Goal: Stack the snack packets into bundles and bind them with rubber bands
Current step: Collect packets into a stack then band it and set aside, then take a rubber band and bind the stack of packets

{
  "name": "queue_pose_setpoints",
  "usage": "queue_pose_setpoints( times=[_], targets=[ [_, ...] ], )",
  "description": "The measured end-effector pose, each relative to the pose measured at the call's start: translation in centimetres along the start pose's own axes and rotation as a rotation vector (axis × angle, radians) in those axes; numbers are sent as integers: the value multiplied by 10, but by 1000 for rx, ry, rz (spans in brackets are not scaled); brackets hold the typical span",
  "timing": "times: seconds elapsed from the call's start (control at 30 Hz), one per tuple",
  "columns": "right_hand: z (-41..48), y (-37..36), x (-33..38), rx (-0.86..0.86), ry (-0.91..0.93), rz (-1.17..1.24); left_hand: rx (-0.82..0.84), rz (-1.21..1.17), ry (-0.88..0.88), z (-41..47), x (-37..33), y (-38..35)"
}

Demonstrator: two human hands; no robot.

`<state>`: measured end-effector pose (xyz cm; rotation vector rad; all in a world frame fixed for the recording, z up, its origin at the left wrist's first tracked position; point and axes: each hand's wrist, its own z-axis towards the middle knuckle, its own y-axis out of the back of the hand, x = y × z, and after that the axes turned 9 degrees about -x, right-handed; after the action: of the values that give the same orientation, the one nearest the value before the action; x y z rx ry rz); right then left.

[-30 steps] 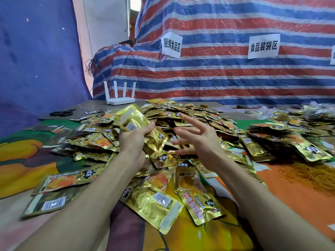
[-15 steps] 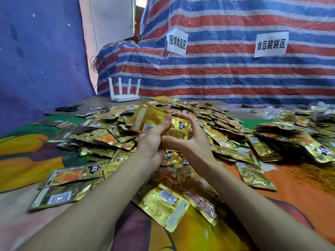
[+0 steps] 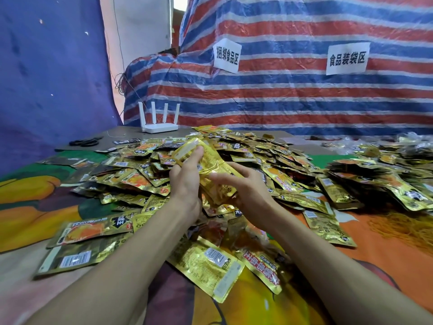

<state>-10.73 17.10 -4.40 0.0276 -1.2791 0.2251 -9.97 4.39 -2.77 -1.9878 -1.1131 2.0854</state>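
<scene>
Here, a stack of gold snack packets (image 3: 212,168) is held up over the table (image 3: 386,259), tilted, with its upper end pointed away from the person and to the left. The left hand (image 3: 187,181) is wrapped round the stack from the left side. Its grip is pinched on the packets, and one finger is laid up along the stack's upper part. The right hand (image 3: 246,186) is set against the stack's lower end from the right. Its fingers (image 3: 219,177) are laid across the front face and are motion-blurred, so whether that grip is closed on the stack or merely resting cannot be told. Under and beyond the hands, a wide heap of loose packets (image 3: 253,153) is spread over the table's printed cloth. To the right, darker piled packets (image 3: 365,174) are seen, and near them a tangle of yellow rubber bands (image 3: 403,228) is lying on the orange part of the cloth. At the far left, black scissors (image 3: 84,142) and a white router (image 3: 159,120) are placed before a striped tarpaulin (image 3: 293,102) bearing paper labels (image 3: 226,55).
</scene>
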Motion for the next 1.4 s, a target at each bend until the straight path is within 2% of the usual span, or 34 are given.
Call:
queue_pose_setpoints(
  times=[0.07,0.27,0.37,0.5,0.63,0.77,0.83,0.93,1.03,1.1,1.27,1.4],
  targets=[
    [1,3,7,6,-67,-8,8,18,-9,-1,1,0],
    [0,16,19,-66,-52,-154,151,90,-13,3,9,-3],
    [5,34,30,-260,-44,-249,253,232,-93,-1,13,-4],
    [14,83,57,-513,-21,-358,351,522,-392,-10,16,2],
    [25,157,103,-767,68,-501,474,711,-608,-12,25,6],
    [39,229,132,-1060,116,-680,484,776,-662,-10,29,6],
    [43,254,129,-1136,138,-757,484,782,-657,-8,29,7],
    [49,278,110,-1101,59,-1005,486,788,-673,-7,28,6],
    [52,289,83,-988,-173,-1180,497,795,-677,-6,29,7],
    [50,289,77,-984,-292,-1250,500,785,-679,-6,29,8],
    [53,289,91,-934,-301,-1236,440,765,-699,-4,24,6],
    [52,264,103,-888,-302,-1437,365,807,-750,-1,17,8]
  ],
)
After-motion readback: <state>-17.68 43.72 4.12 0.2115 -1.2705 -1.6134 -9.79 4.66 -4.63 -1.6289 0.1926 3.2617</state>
